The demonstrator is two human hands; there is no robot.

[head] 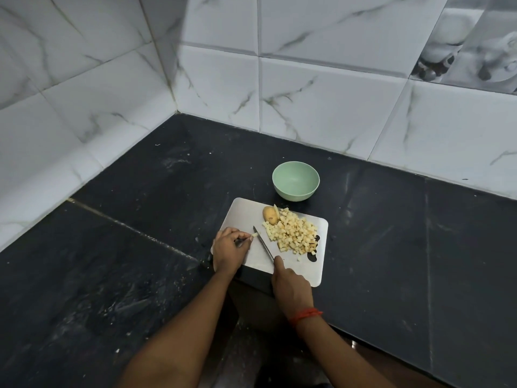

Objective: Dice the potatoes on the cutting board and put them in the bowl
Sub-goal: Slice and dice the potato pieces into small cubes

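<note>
Centre frame: my left hand (230, 247) pinches a potato strip (256, 234) steady for dicing, right hand (291, 287) curled round the knife (263, 243) — bowl (296, 175) above awaits cubes (293, 233).

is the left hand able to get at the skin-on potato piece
Probably yes: bare cutting board leads to the potato piece, though the left hand pinches a potato strip beside the knife.

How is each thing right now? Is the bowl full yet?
bowl: upright, empty
cutting board: flat on the counter
diced potatoes: piled on the board
potato chunk: uncut, skin on, beside the pile
potato strip: pinched by left hand
knife: gripped by right hand
</note>
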